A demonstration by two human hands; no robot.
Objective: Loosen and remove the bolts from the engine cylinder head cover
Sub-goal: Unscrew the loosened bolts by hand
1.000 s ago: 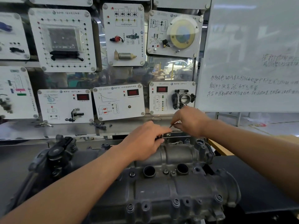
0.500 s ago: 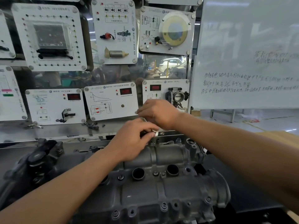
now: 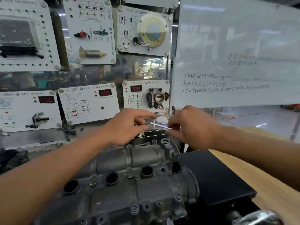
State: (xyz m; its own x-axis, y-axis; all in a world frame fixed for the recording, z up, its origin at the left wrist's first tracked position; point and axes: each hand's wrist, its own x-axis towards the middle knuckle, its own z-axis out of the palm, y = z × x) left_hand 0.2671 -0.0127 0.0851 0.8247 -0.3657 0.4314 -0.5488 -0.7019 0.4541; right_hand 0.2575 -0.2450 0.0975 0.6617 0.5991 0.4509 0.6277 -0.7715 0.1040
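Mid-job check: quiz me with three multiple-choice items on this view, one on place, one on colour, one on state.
1. The thin metal tool is: A) between the left hand and right hand, above the far end of the cylinder head cover; B) on the floor; C) inside a drawer.
2. The cover is: A) red; B) grey; C) blue.
3. The right hand: A) lies flat on the cover; B) is out of view; C) pinches the tool.
Answers: 1 A, each hand grips one end; 2 B, bare grey casting; 3 C, its fingertips close on the tool's end.
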